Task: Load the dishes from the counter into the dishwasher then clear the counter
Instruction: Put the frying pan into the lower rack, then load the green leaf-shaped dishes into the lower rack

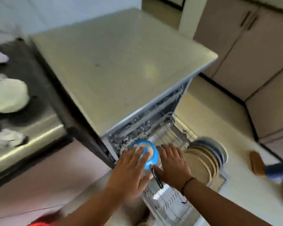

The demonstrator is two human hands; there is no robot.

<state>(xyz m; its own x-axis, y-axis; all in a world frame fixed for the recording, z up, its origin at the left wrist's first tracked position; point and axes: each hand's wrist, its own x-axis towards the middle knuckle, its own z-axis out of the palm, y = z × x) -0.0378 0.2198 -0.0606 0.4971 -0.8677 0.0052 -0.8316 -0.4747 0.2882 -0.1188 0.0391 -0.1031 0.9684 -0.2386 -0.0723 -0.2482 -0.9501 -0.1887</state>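
Observation:
The dishwasher (pixel 178 101) stands open under the pale counter (pixel 114 62), with its lower rack (pixel 175 132) pulled out. My left hand (pixel 131 168) lies over a blue-rimmed bowl (pixel 152 152) at the rack's near left corner, fingers spread across its top. Right beside it, my right hand (pixel 171 162) is flat with fingers apart. A black-handled utensil (pixel 157 176) lies next to its thumb. Several beige and blue plates (pixel 206 157) stand on edge in the rack to the right. The whole view is blurred.
A steel stove (pixel 28 124) with white items on its black top sits to the left of the counter. Beige cabinets (pixel 252 46) line the right wall. A slippered foot (pixel 256 163) stands on the floor at right.

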